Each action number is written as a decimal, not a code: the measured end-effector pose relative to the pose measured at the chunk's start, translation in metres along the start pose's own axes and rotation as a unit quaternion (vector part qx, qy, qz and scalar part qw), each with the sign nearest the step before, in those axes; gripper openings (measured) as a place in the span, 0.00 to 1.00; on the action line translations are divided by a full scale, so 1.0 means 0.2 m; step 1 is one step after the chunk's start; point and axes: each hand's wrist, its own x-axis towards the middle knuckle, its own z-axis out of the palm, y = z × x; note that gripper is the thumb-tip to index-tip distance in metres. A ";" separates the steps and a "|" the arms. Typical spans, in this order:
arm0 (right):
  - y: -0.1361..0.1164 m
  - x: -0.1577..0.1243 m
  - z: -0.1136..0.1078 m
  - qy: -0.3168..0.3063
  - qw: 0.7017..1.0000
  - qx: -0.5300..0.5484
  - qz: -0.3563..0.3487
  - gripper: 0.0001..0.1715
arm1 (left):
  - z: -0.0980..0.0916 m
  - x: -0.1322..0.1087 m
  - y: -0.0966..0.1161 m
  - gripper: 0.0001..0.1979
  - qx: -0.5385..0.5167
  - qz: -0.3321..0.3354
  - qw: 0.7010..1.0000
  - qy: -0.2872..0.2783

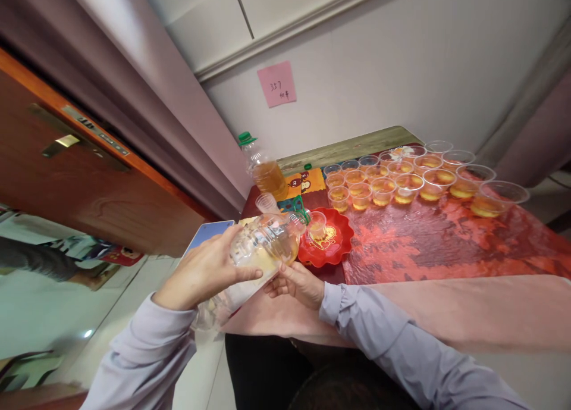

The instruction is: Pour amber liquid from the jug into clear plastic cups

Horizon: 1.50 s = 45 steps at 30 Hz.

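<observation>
My left hand is wrapped round a large clear plastic bottle, which is tilted with its mouth to the right. Below the bottle, my right hand has its fingers curled at the bottle's underside, and its fingertips are partly hidden. The mouth of the bottle is over a small clear cup that stands on a red scalloped plate. Some liquid shows in the bottle and a little in the cup.
Several clear cups with amber liquid stand in rows along the back right of the red-covered table. A second bottle with a green cap stands upright at the back left. A loose green cap lies behind.
</observation>
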 end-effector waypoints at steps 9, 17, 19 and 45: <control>-0.01 -0.01 0.01 0.002 1.000 -0.002 0.002 0.45 | 0.00 0.00 0.00 0.54 0.006 -0.009 1.000 0.003; -0.01 -0.01 0.00 0.001 1.000 0.002 0.002 0.44 | -0.01 -0.01 0.01 0.53 0.005 -0.006 1.000 -0.004; -0.01 -0.01 0.00 0.002 1.000 0.004 0.003 0.45 | -0.01 -0.01 0.01 0.53 -0.001 0.000 1.000 -0.009; -0.01 0.00 -0.02 0.036 0.999 -0.013 -0.006 0.42 | 0.08 -0.01 -0.04 0.59 -0.053 -0.014 0.996 0.066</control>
